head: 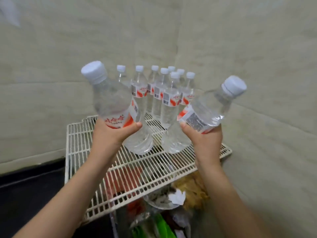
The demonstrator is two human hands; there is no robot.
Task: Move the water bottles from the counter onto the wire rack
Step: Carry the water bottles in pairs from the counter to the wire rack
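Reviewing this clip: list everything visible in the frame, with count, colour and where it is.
Held bottles: 2, clear with white caps and red-and-white labels; left bottle tilted left, right bottle tilted right, both above the rack.
Standing bottles: at least 8 caps visible, same clear kind, upright in a cluster at the rack's back.
Wire rack: 1, white, centre, front part bare.
Clutter under the rack: mixed red, green, white and brown items, too blurred to name.
Wall covering: beige, behind and to both sides.
Dark surface: black, lower left.
Left hand: grips the left bottle at its label.
Right hand: grips the right bottle at its label.
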